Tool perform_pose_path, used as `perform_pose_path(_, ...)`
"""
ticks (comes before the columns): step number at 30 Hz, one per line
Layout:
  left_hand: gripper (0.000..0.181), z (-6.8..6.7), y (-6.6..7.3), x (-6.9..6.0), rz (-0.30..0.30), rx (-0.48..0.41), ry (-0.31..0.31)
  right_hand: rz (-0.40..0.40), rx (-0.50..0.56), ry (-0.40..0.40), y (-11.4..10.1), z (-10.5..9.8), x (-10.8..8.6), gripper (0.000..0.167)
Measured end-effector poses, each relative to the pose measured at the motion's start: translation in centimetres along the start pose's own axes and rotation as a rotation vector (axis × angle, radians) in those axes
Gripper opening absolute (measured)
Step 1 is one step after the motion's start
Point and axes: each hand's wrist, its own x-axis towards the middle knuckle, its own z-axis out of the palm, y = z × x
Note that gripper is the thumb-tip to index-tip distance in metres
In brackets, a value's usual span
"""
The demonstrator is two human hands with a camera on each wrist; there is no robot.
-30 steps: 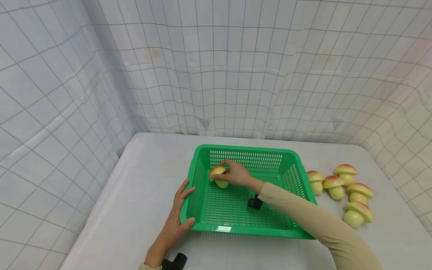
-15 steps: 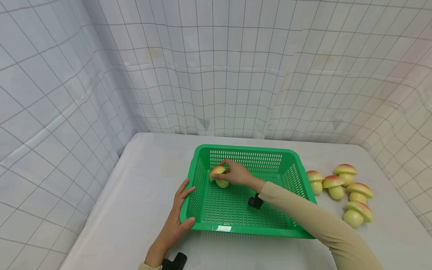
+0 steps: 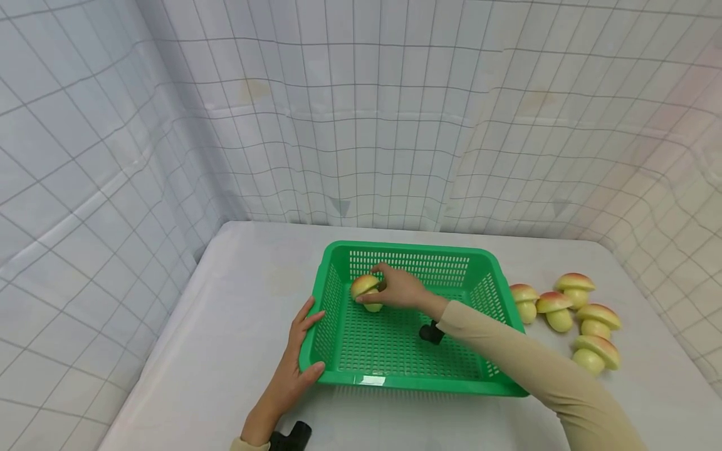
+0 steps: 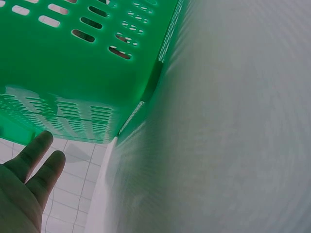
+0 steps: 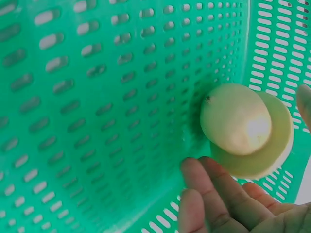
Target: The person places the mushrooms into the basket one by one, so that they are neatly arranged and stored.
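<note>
A mushroom with a red-and-yellow cap and pale stem, apparently artificial (image 3: 363, 285), lies near the left end of the green plastic basket (image 3: 429, 386). My right hand (image 3: 402, 289) reaches into the basket beside it. In the right wrist view, the fingers (image 5: 233, 196) are loosely extended below the mushroom (image 5: 238, 119), with a gap between them, and the thumb shows at the right edge. My left hand (image 3: 289, 374) rests its spread fingers on the basket's left rim and its thumb by the near corner; two straight fingers (image 4: 46, 170) show in the left wrist view.
Several more mushrooms (image 3: 576, 290) lie on the white tabletop (image 3: 254, 294) right of the basket. A black wrist camera (image 3: 431, 333) sits under the right forearm, inside the basket's outline. White grid-patterned curtains (image 3: 395, 125) enclose the table's back and sides.
My right hand has let go of the mushroom and shifted slightly right, and the mushroom has tipped a little. The left hand keeps its place on the basket.
</note>
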Motion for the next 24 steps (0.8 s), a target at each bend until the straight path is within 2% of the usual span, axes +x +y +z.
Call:
perform_pose_path(6,0.070,-0.1,0.2,0.1,-0.002,-0.001,0.000,0.018,-0.090,-0.024,-0.1,-1.5,-0.5,0.082)
perform_pose_path(11,0.071,-0.1,0.0,0.0,-0.003,-0.010,0.000,-0.019,-0.103,0.021,-0.6,-4.1,-1.9,0.080)
perform_pose_path(17,0.071,0.0,0.0,0.0,0.002,-0.010,0.010,-0.105,-0.039,0.153,-1.5,-8.3,-4.8,0.067)
perform_pose_path(24,0.071,0.0,0.1,0.0,0.000,-0.011,0.011,-0.102,-0.036,0.376,-0.1,-12.3,-8.9,0.055)
